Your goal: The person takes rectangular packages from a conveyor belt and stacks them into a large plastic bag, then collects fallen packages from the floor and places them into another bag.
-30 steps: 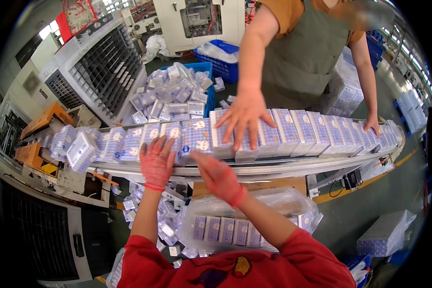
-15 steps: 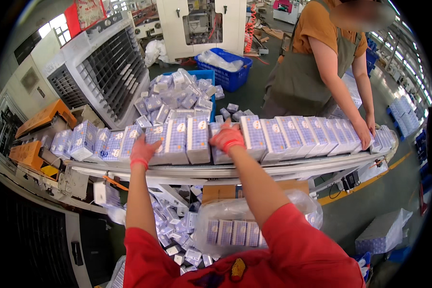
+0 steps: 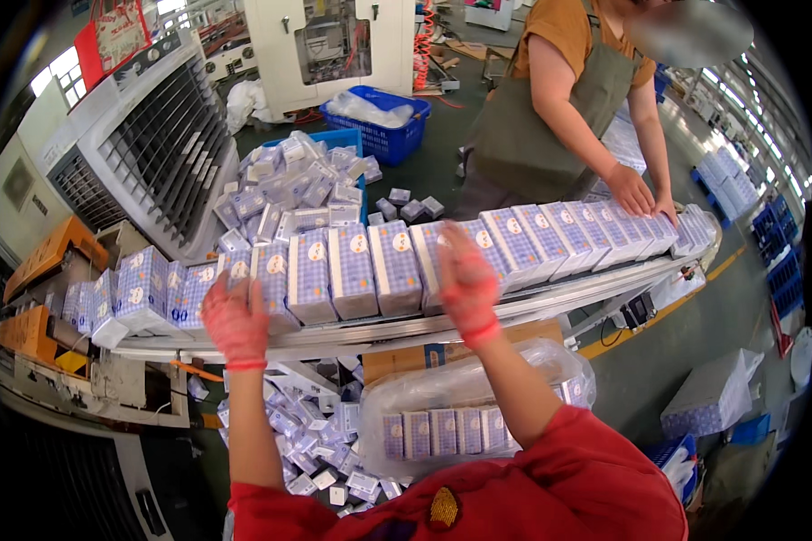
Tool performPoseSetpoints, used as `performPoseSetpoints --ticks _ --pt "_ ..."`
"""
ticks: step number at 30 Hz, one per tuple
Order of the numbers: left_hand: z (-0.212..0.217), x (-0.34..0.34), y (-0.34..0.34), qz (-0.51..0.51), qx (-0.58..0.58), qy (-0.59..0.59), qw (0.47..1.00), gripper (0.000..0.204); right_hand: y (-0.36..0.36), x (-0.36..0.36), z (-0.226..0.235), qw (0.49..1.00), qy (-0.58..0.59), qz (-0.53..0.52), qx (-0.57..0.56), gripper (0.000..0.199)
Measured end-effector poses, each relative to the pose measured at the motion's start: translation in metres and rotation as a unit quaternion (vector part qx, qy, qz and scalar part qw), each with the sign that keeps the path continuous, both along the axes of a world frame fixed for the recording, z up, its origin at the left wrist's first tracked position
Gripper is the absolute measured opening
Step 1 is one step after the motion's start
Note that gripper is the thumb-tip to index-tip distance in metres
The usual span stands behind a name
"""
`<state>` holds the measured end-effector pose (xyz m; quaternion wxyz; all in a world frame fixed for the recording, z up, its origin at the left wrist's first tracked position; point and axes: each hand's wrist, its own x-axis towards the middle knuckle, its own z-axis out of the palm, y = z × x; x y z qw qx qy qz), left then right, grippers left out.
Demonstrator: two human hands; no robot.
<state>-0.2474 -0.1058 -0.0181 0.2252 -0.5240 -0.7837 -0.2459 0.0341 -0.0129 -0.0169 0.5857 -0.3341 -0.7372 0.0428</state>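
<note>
A row of blue-and-white checked tissue packs [image 3: 354, 270] stands along the conveyor [image 3: 379, 330]. My left hand [image 3: 235, 321], in a thin red glove, is raised in front of the packs on the left with its fingers apart and nothing held. In a matching glove, my right hand [image 3: 468, 284] hovers before the packs right of the middle. It is blurred, but its fingers look stretched out and no pack is in it. Farther right, a co-worker's hands [image 3: 636, 191] rest on the packs near the conveyor's end.
Behind the conveyor, loose packs heap over a blue crate [image 3: 338, 138]; a blue basket [image 3: 379, 135] stands beyond. Below lie more loose packs [image 3: 320, 433] and a clear plastic bag [image 3: 374, 424] with packs in a row. A grey slatted unit [image 3: 158, 144] stands at left.
Both hands have come off the packs toward me, the left also moving left. The gap by my right hand has closed up. A blurred pack below my left arm is gone from there.
</note>
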Motion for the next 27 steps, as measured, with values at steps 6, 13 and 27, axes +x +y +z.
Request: performPoseSetpoints --ticks 6,13,27 --pt "-0.023 -0.009 0.016 0.022 0.026 -0.073 0.997 0.067 -0.007 0.005 -0.029 0.988 -0.093 -0.111 -0.049 0.055" --pt "-0.002 -0.016 0.047 0.039 -0.228 -0.260 0.938 0.083 0.047 -0.010 0.003 0.868 -0.220 -0.117 -0.430 0.093" --pt "0.011 -0.026 0.027 -0.184 -0.018 -0.406 0.895 0.055 0.034 0.020 0.025 0.874 -0.060 0.062 -0.478 0.109"
